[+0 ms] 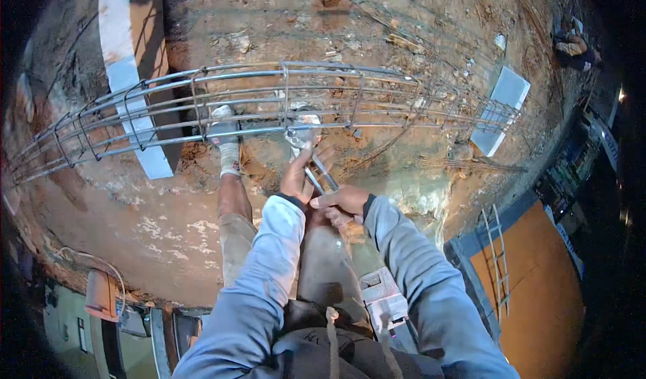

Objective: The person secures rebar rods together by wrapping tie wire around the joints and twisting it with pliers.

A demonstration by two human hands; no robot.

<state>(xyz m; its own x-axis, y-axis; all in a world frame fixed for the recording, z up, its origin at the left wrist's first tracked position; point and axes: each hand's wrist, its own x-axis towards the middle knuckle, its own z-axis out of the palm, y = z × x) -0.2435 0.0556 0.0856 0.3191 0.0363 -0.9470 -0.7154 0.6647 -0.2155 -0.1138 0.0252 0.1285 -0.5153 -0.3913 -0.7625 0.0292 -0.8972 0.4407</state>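
Note:
My left hand [297, 179] is beside the upper part of a metal tool with two slim handles [326, 175], its thumb on one side and its fingers blurred on the other. My right hand [344, 202] is closed around the tool's lower end. Its jaws are not clear, so I cannot tell its exact kind. Just beyond my hands a long cage of steel reinforcing bars [282, 128], joined by square stirrups, runs across the view. My shoes and lower legs are at the cage's near side, under its bars.
The cage rests on a pale block [128, 83] at left and a white block [501, 110] at right. Loose bars [471, 165] lie on the rough earth. A ladder [496, 261] leans at lower right by an orange surface. Another person [573, 46] is at far right.

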